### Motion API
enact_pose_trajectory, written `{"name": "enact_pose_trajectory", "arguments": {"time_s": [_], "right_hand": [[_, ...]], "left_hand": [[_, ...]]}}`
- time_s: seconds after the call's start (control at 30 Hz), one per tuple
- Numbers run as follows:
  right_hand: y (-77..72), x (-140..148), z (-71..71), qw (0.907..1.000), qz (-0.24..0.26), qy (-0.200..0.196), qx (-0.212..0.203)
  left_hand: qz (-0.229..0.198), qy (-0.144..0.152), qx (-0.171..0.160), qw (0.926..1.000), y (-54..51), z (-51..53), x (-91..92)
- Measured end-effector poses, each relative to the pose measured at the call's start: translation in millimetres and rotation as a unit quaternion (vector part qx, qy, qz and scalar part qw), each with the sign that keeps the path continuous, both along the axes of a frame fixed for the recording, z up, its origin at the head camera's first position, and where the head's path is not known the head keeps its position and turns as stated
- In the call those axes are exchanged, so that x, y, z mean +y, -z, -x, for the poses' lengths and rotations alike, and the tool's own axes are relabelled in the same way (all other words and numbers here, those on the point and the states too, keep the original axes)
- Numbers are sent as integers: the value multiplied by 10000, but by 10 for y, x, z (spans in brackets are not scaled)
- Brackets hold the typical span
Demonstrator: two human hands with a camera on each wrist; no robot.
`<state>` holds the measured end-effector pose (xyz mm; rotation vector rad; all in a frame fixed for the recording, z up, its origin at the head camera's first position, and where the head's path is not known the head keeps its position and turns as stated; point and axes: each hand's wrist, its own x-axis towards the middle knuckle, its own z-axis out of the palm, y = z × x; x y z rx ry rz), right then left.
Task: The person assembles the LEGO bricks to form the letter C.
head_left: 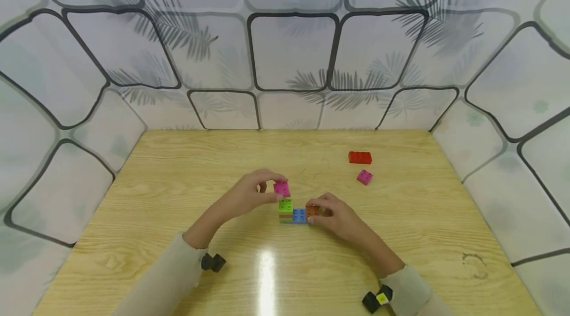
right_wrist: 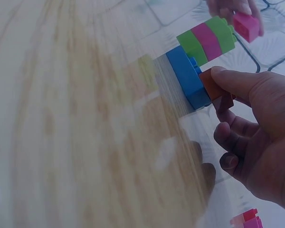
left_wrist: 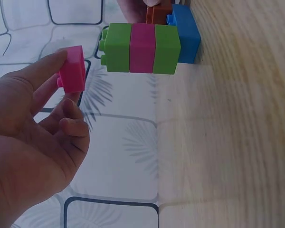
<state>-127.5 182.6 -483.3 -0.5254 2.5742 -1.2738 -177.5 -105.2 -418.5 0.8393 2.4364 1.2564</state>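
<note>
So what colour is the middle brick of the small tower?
The middle brick is pink, between two green bricks; the left wrist view shows it best.

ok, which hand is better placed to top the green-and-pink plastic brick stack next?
Left hand, likely: it pinches a square pink plastic brick near the studded top of the green-and-pink plastic brick stack. The right hand is busy gripping an orange plastic brick at the long blue plastic brick.

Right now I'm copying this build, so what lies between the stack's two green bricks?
One pink brick, touching both the upper green brick and the lower green brick; the left wrist view shows it.
</note>
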Motion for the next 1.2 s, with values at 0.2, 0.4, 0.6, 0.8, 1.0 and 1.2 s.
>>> {"name": "enact_pose_trajectory", "arguments": {"time_s": [0.2, 0.4, 0.6, 0.8, 1.0, 1.2], "right_hand": [[11, 2, 1, 10000, -15, 17, -9], [20, 4, 4, 10000, -19, 28, 51], [36, 6, 6, 10000, 1, 15, 83], [28, 2, 6, 10000, -2, 20, 81], [32, -4, 4, 10000, 24, 5, 55], [59, 7, -8, 9999, 52, -16, 147]], "left_hand": [[117, 208, -80, 9997, 26, -114, -43], [151, 271, -107, 9995, 80, -139, -26], [214, 295, -92, 9993, 120, -134, 11], [301, 254, -97, 9992, 138, -128, 23], [517, 172, 17, 9985, 110, -148, 46], [694, 171, 221, 9972, 98, -165, 91]]}}
